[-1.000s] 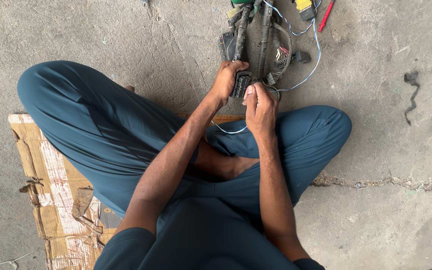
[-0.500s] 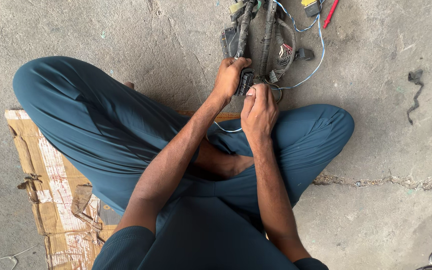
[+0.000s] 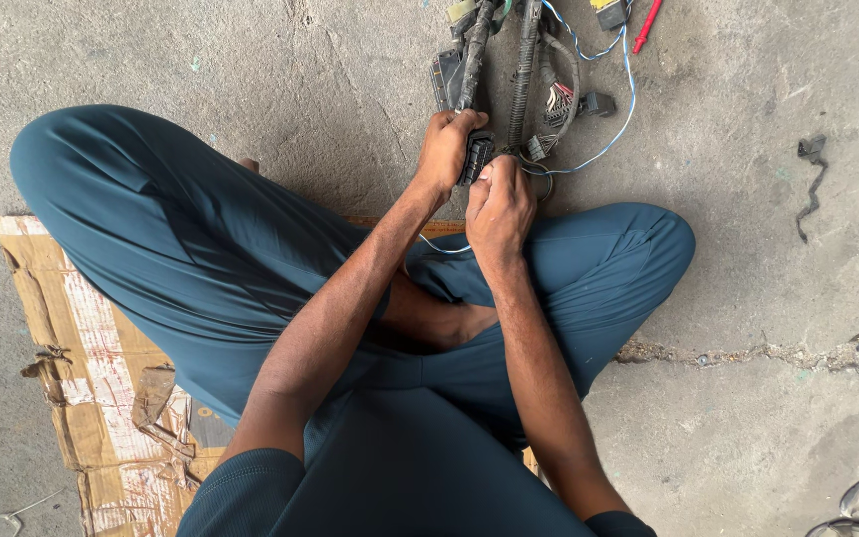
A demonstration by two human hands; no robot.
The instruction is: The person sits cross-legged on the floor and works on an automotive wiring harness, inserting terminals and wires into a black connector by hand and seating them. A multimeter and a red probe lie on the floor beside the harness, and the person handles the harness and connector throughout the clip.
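Head view: left hand (image 3: 446, 149) clamped around black plastic connector (image 3: 476, 156) of grey wire harness (image 3: 524, 70), right hand (image 3: 497, 204) pinching its end; needs steady pull.

Black connector (image 3: 478, 156) on corrugated wiring harness (image 3: 524, 70), concrete floor

hands (image 3: 469, 179): 2 | wiring harness (image 3: 524, 80): 1 | cardboard sheet (image 3: 82, 378): 1 | red tool (image 3: 647, 24): 1

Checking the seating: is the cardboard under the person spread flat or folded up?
Spread flat: the torn cardboard lies open on the concrete floor, partly under the person's leg.
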